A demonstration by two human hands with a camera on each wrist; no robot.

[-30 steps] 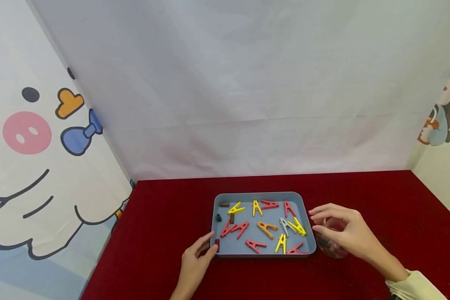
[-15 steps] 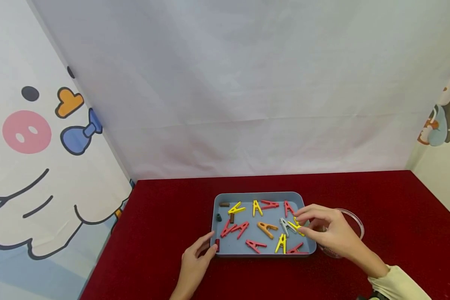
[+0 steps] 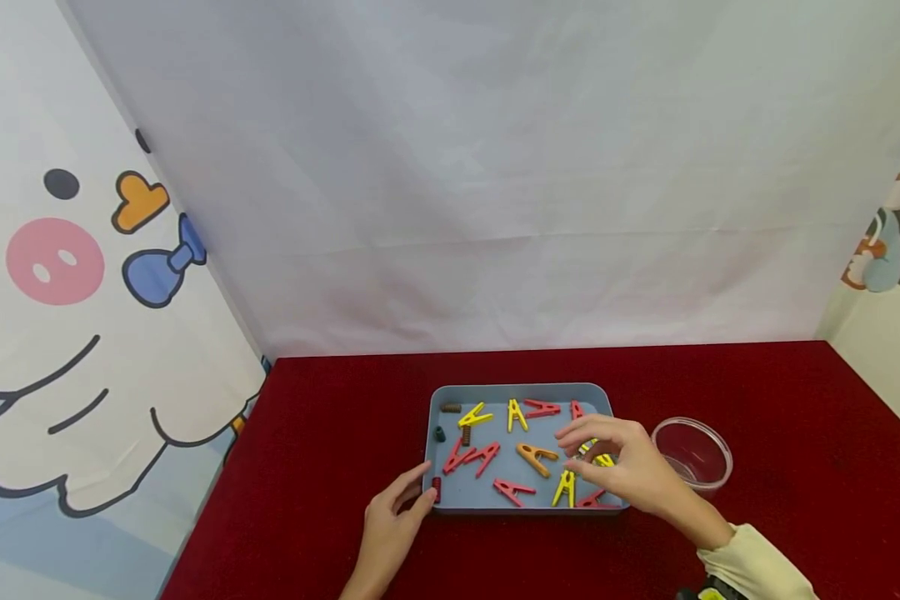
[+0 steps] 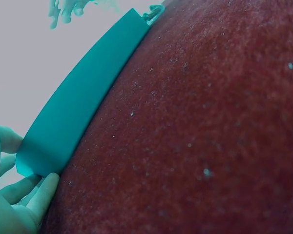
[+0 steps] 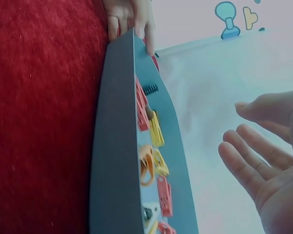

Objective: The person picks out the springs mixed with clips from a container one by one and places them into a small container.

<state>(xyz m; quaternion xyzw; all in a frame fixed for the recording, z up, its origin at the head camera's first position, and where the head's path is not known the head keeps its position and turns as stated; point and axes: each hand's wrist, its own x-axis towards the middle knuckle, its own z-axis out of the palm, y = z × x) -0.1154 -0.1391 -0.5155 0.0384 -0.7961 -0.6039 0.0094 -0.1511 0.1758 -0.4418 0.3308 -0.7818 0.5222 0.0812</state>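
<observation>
A grey-blue tray point(image 3: 487, 496) holds several clothespins in red, yellow and orange, such as an orange clothespin point(image 3: 537, 458). My left hand point(image 3: 392, 518) holds the tray's front left corner, its fingertips at the rim and walls. Over the tray's right side is my right hand point(image 3: 621, 462); thumb and fingers are spread apart with nothing between them in the right wrist view. Beneath it a yellow clothespin point(image 3: 604, 459) and a grey-white clothespin point(image 5: 150, 214) are partly hidden. At the tray's left lie brown springs point(image 3: 466, 436), a dark red spring point(image 3: 437, 489) and a small dark green piece point(image 3: 439, 434).
A clear round tub point(image 3: 727, 467) stands just right of the tray, behind my right wrist. The table has a dark red cloth point(image 3: 330, 433). A white curtain point(image 3: 510, 167) hangs along the table's back edge, with printed cloth at both sides.
My right hand has moved left from over the clear tub to above the tray's right part, uncovering the tub. My left hand has stayed at the tray's corner.
</observation>
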